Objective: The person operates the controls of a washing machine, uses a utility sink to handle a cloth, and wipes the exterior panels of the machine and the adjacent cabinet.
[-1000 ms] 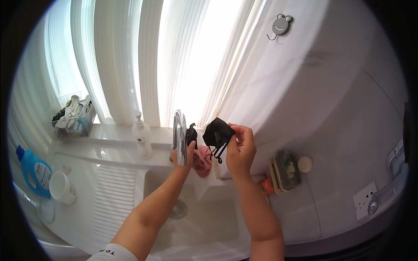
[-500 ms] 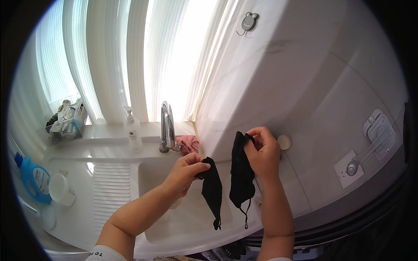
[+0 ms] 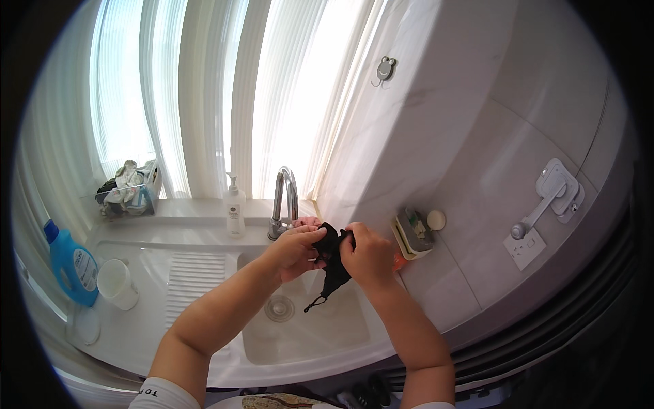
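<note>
I'm bunching the small black fabric garment mid-frame, left hand and right hand both clenching it over the white sink basin, apparently mid-wash, rinse pending.

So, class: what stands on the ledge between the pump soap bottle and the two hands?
In the head view, the chrome tap stands between the soap bottle and the hands, left hand and right hand, which grip a black cloth.

I count two hands: left, right. Between them one black cloth. One sink, one tap, one soap pump, one blue bottle, one white cup, one basket, one wall hook.
</note>
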A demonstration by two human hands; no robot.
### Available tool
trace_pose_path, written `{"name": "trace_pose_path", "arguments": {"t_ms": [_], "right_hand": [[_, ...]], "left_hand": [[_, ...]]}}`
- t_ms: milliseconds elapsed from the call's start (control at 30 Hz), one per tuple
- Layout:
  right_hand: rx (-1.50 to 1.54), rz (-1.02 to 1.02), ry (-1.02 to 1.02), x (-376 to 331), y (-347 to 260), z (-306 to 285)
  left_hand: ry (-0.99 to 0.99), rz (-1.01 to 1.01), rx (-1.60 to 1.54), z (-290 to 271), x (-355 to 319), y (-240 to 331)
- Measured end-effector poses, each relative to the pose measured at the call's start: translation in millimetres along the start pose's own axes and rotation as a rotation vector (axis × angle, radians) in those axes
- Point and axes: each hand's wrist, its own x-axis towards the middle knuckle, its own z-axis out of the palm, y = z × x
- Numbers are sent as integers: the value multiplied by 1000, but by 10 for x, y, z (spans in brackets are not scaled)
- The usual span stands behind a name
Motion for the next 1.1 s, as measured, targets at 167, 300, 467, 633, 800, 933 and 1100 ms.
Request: {"name": "trace_pose_path", "arguments": {"t_ms": [167,300,467,633,800,933,1100], "right_hand": [[-62,-21,-23,-77,-143,-6],[-12,-97,83,-98,-78,22],[98,-143,-64,-141,76,-82],[328,-260,-17,-66,-259,-357],[250,-409,87,-71,-339,-223],[463,-355,45,16,-361,-302],[1209,516,-280,276,-180,-297]], "left_hand": [[-10,43,10,150,-172,-10],[9,94,112,93,-186,-65],[111,104,79,56,-199,9],[135,153,98,86,-239,30],[106,176,68,117,-220,-6],[101,115,62,184,-298,104],[34,-40,103,191,-322,237]]}}
